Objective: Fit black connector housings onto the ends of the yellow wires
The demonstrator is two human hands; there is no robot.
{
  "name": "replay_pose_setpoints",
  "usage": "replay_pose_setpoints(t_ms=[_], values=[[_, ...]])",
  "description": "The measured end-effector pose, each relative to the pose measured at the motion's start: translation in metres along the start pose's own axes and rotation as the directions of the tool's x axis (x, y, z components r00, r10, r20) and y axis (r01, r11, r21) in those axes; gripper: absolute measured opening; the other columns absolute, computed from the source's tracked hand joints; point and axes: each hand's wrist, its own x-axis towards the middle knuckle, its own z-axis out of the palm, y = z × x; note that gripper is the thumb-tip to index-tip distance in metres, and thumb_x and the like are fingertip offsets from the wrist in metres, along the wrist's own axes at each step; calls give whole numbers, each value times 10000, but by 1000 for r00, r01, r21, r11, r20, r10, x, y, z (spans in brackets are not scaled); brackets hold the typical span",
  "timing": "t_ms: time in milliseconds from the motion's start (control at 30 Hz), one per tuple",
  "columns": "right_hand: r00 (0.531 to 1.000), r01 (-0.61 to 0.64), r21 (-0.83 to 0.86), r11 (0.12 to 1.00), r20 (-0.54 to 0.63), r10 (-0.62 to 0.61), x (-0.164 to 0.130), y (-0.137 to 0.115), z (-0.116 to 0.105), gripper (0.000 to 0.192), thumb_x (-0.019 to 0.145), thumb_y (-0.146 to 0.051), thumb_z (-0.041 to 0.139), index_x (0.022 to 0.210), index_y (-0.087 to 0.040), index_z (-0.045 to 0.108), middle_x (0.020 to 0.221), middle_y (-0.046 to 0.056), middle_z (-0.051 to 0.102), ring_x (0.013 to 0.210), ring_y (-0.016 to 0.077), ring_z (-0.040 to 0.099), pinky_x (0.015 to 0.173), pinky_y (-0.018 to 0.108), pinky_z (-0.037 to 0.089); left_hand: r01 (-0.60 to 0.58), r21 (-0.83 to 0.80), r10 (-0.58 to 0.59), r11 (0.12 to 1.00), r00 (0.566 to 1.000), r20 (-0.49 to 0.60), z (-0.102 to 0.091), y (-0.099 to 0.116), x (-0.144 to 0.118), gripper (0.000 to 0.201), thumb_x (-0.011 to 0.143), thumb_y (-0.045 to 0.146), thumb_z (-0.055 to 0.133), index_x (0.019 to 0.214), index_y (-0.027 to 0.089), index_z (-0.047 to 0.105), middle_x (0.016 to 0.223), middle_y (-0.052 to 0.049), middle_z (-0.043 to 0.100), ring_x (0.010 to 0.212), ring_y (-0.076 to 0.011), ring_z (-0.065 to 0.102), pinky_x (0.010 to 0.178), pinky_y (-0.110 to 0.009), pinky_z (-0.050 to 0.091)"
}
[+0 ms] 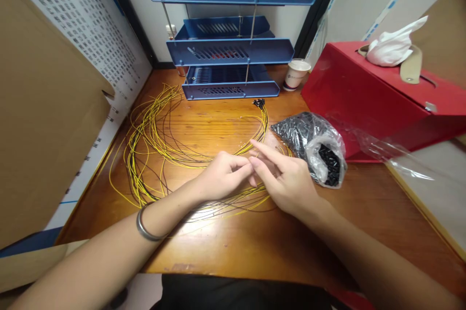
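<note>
My left hand is closed in a pinch above the wires, a grey band on its wrist. Against its fingertips is my right hand, thumb and fingers drawn together. Whatever sits between the fingers is too small or hidden to name. Beneath and around both hands lie long yellow and dark wires, looped in a wide ring on the table. A bunch of black connector ends tips the wires beyond my right hand. Just right of that hand rests an open clear plastic bag of small black parts.
A blue tiered tray rack stands at the back of the wooden table, with a paper cup beside it. At right is a red box with a tissue on top. Cardboard borders the left side.
</note>
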Motion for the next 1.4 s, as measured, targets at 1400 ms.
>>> replay_pose_setpoints(t_ms=[1400], values=[[983,175,-119,977,72,-167,7,10,-10,339,1006,-330,502,1010,-174,803,973,68,818,830,218,787,753,280,557,-102,156,95,983,994,51,1,-1,-2,438,1013,303,464,692,142,715,699,-24,750,638,-98,672,673,-187,479]])
